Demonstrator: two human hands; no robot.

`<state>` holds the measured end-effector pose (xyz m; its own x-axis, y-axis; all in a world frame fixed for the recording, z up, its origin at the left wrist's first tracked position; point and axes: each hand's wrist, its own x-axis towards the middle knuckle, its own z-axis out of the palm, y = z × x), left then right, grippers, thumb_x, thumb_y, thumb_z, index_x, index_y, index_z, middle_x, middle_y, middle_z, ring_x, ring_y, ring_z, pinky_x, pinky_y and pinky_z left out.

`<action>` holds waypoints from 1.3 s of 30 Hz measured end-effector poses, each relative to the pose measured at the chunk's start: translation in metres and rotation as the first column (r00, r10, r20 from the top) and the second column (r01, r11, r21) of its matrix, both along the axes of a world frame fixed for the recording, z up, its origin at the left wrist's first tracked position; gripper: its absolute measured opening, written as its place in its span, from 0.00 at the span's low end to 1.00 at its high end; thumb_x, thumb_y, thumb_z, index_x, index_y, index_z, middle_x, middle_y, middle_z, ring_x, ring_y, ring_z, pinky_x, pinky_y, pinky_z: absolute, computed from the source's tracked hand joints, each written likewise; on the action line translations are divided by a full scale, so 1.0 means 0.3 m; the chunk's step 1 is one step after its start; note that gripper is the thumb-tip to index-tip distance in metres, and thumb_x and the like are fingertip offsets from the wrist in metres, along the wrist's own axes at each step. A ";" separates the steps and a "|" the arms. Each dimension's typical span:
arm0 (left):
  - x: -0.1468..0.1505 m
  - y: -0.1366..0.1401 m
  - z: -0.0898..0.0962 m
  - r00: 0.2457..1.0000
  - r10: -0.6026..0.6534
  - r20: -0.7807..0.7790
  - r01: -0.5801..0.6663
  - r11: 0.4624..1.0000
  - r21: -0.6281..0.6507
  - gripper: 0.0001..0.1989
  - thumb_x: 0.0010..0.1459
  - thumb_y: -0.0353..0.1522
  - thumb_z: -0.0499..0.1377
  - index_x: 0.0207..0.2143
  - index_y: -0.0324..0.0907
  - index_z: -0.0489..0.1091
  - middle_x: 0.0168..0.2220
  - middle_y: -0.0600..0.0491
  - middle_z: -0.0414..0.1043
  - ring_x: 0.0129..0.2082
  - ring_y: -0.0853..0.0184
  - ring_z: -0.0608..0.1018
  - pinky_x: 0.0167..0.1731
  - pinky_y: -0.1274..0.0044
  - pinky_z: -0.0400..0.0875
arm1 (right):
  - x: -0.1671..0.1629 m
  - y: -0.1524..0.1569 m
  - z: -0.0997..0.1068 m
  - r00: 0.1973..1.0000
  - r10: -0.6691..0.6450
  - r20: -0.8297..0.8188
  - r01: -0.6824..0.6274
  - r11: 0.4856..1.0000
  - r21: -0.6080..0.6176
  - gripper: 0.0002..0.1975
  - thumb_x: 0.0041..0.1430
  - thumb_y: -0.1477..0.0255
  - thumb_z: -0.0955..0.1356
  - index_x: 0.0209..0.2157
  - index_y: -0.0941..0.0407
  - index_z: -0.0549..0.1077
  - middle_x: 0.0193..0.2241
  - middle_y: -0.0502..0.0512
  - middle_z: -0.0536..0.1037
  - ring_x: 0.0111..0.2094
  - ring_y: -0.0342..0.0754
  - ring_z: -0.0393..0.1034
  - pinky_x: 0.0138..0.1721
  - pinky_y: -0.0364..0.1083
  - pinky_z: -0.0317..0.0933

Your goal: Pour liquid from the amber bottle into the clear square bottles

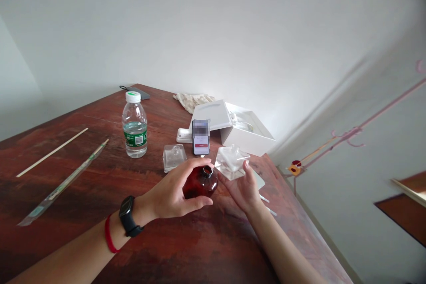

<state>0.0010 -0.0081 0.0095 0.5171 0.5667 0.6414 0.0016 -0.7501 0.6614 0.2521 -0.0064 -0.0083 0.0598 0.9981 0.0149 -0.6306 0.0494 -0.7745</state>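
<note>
Head view: left hand (171, 188) curls round a squat red bottle (199, 186) over the table (189, 248), mouth up, axis seemingly near upright; right hand (245, 190) pinches a clear block (229, 165) just beside it.

left wrist (146, 210) | black watch (130, 216), dark oblong screen (127, 205) | narrow red bracelet (108, 235)

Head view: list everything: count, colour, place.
Round glossy bottle: 1, reddish, left hand
Squarish pieces: 2, transparent, right hand; table
Plastic bottle: 1, clear, left
Thin stick: 1, pale, left
Long packet: 1, clear, left
Phone: 1, dark, centre
Rounded object: 1, white, centre
Open box: 1, white, back
Crumpled cloth: 1, cream, back
Flat object: 1, grey, back
Thin rods: 2, white, right
Slender rack: 1, pink, right
Wooden table: 1, reddish, beneath
Watch: 1, black, left wrist
Wristband: 1, red, forearm
Hands: 2, bare, centre
</note>
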 end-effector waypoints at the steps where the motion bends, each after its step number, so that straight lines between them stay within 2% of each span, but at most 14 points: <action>1: 0.000 0.001 0.000 1.000 0.000 0.000 0.000 1.000 -0.011 0.37 0.64 0.41 0.72 0.69 0.48 0.59 0.65 0.41 0.72 0.64 0.50 0.77 0.67 0.59 0.72 | 0.000 0.000 0.000 1.000 0.000 0.000 0.000 1.000 0.003 0.23 0.60 0.55 0.78 0.53 0.49 0.81 0.47 0.52 0.88 0.48 0.56 0.81 0.50 0.53 0.73; 4: 0.003 0.000 0.002 1.000 0.006 0.003 -0.006 1.000 -0.016 0.37 0.63 0.38 0.72 0.69 0.48 0.60 0.65 0.41 0.72 0.63 0.50 0.78 0.67 0.58 0.72 | 0.001 0.000 0.000 1.000 0.005 0.002 -0.005 1.000 0.009 0.24 0.59 0.54 0.78 0.54 0.47 0.81 0.49 0.52 0.87 0.50 0.57 0.80 0.53 0.55 0.72; 11: 0.006 -0.002 0.012 0.999 0.052 0.006 -0.052 0.998 0.023 0.35 0.63 0.32 0.70 0.68 0.48 0.61 0.64 0.42 0.73 0.62 0.50 0.78 0.66 0.59 0.73 | 0.009 0.000 -0.006 1.000 0.010 0.026 -0.009 1.000 -0.019 0.25 0.57 0.53 0.78 0.54 0.46 0.80 0.48 0.52 0.88 0.50 0.59 0.80 0.52 0.56 0.71; 19: 0.007 -0.002 0.015 0.997 0.072 -0.001 -0.071 0.997 0.018 0.33 0.64 0.32 0.69 0.68 0.47 0.61 0.64 0.43 0.73 0.62 0.51 0.78 0.66 0.60 0.73 | -0.001 -0.001 0.003 1.000 0.000 0.017 0.000 1.000 -0.025 0.25 0.56 0.52 0.79 0.51 0.48 0.81 0.46 0.51 0.88 0.46 0.55 0.80 0.44 0.51 0.74; 27: 0.006 -0.003 0.018 0.996 0.084 -0.008 -0.084 0.996 0.011 0.33 0.64 0.32 0.68 0.68 0.47 0.60 0.64 0.43 0.73 0.61 0.51 0.79 0.67 0.59 0.72 | -0.003 -0.003 0.002 1.000 0.014 0.014 -0.014 1.000 -0.001 0.25 0.57 0.53 0.79 0.53 0.47 0.81 0.47 0.52 0.88 0.50 0.58 0.80 0.54 0.57 0.72; 33: 0.009 -0.003 0.018 0.997 0.082 -0.004 -0.082 0.997 -0.005 0.33 0.64 0.32 0.68 0.68 0.47 0.61 0.63 0.43 0.74 0.61 0.51 0.79 0.66 0.59 0.72 | -0.006 -0.005 0.004 1.000 0.010 0.012 -0.010 1.000 0.001 0.23 0.57 0.53 0.79 0.51 0.48 0.82 0.47 0.52 0.88 0.47 0.57 0.81 0.51 0.55 0.73; 39: 0.009 -0.004 0.013 0.998 0.070 0.007 -0.070 0.997 -0.019 0.33 0.63 0.32 0.69 0.67 0.47 0.62 0.63 0.42 0.74 0.61 0.50 0.79 0.67 0.58 0.72 | -0.006 -0.007 0.006 1.000 0.016 0.017 -0.016 1.000 0.003 0.24 0.57 0.53 0.78 0.52 0.48 0.81 0.48 0.53 0.88 0.49 0.58 0.81 0.53 0.56 0.73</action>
<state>0.0036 -0.0093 0.0134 0.4709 0.6130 0.6345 0.0481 -0.7360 0.6753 0.2502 -0.0084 -0.0064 0.0440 0.9989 0.0184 -0.6182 0.0417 -0.7849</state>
